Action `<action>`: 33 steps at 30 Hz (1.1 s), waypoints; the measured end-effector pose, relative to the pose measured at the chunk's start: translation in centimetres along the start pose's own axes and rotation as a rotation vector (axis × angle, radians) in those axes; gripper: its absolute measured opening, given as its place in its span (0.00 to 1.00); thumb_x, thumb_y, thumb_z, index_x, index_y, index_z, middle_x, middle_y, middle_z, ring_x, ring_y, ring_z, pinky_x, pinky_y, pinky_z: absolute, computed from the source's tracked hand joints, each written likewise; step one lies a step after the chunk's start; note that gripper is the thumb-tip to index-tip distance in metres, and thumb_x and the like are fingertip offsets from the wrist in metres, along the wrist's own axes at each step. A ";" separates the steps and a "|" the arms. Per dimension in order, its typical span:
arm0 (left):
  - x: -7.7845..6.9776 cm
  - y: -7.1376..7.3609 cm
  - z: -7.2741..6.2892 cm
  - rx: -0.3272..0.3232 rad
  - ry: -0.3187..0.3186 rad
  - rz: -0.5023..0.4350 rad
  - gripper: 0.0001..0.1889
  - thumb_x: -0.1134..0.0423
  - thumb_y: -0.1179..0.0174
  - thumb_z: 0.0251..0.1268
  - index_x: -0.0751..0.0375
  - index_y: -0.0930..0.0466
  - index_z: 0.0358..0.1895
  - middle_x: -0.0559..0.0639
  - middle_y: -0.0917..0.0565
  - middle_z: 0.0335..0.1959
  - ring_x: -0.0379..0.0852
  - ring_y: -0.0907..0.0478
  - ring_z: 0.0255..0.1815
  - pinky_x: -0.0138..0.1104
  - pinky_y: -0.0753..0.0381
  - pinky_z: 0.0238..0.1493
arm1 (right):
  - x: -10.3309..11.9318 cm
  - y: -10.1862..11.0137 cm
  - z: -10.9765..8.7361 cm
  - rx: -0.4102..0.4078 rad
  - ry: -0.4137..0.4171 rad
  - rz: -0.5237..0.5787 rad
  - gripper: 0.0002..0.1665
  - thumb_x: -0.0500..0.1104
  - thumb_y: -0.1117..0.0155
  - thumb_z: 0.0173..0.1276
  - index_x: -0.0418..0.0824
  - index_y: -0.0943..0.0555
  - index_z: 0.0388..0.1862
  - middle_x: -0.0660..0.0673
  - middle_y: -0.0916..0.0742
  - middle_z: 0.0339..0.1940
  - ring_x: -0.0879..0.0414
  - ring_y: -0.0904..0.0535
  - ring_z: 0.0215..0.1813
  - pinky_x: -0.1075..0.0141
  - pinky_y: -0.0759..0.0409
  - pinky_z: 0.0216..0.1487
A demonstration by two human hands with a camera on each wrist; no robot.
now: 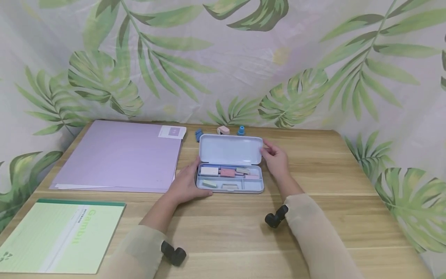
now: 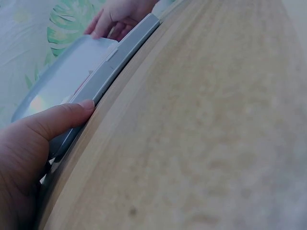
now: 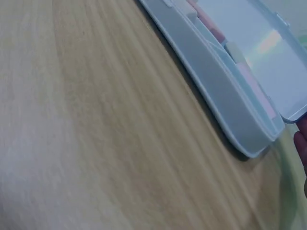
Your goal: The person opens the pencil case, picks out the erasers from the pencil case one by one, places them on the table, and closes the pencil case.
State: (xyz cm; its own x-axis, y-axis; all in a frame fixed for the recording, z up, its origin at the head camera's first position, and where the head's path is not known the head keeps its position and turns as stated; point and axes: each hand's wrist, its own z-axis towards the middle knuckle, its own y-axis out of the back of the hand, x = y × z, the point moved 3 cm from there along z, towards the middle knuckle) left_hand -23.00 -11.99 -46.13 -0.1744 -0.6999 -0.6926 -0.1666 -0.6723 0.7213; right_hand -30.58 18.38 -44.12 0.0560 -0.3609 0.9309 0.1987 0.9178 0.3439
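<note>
A pale blue pencil case [image 1: 251, 186] stands on the table with its lid [image 1: 230, 148] raised at the back. My left hand [image 1: 187, 183] holds the case's left end, its thumb [image 2: 64, 119] along the front edge in the left wrist view. With my right hand [image 1: 277, 161] I pinch the lid's right edge; in the right wrist view only some fingertips [image 3: 301, 143] show there. Inside the divided case lie a white block [image 1: 209, 171], a pink block [image 1: 227, 173], a light green piece [image 1: 210, 183] and several other small items.
Behind the case sit a blue clip-like piece [image 1: 199, 135], a pink sharpener-like item [image 1: 223, 130] and a small blue cone-shaped item [image 1: 241, 130]. A purple folder [image 1: 122, 155] lies at the left, with a green notebook [image 1: 62, 236] nearer. Leaf-patterned cloth [image 1: 240, 77] hangs behind the table.
</note>
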 end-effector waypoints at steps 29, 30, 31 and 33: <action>0.0 0.3 -0.2 0.024 0.006 0.081 0.61 0.36 0.31 0.44 0.60 0.53 0.79 0.61 0.43 0.78 0.62 0.46 0.78 0.56 0.43 0.76 | 4.8 -4.5 -4.8 0.327 0.365 -0.449 0.24 0.51 0.32 0.65 0.42 0.17 0.57 0.41 0.16 0.57 0.45 0.24 0.64 0.50 0.29 0.69; 0.0 0.3 -0.2 0.025 0.003 0.082 0.61 0.36 0.31 0.44 0.60 0.53 0.79 0.61 0.43 0.78 0.62 0.46 0.78 0.56 0.43 0.76 | 5.1 -5.3 -5.3 0.377 0.401 -0.469 0.24 0.51 0.32 0.64 0.42 0.17 0.57 0.42 0.15 0.56 0.45 0.24 0.63 0.50 0.28 0.68; 0.0 0.2 -0.2 0.028 0.000 0.083 0.61 0.36 0.31 0.44 0.60 0.53 0.79 0.61 0.43 0.78 0.62 0.46 0.78 0.56 0.43 0.76 | 5.3 -6.0 -5.7 0.417 0.436 -0.488 0.24 0.51 0.31 0.64 0.42 0.17 0.56 0.42 0.14 0.54 0.45 0.23 0.61 0.51 0.27 0.67; 0.1 0.1 -0.2 0.031 -0.005 0.089 0.61 0.36 0.31 0.45 0.60 0.53 0.79 0.61 0.42 0.78 0.62 0.46 0.78 0.56 0.42 0.75 | 5.6 -7.1 -6.4 0.465 0.496 -0.528 0.24 0.50 0.30 0.63 0.42 0.16 0.56 0.43 0.13 0.51 0.47 0.22 0.58 0.54 0.25 0.64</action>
State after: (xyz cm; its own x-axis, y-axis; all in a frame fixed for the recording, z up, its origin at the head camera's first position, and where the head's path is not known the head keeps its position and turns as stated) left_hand -22.87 -12.16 -46.16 -0.1944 -0.7552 -0.6260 -0.1803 -0.5998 0.7796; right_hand -25.47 8.77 -42.18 0.5115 -0.6910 0.5108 -0.0957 0.5450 0.8330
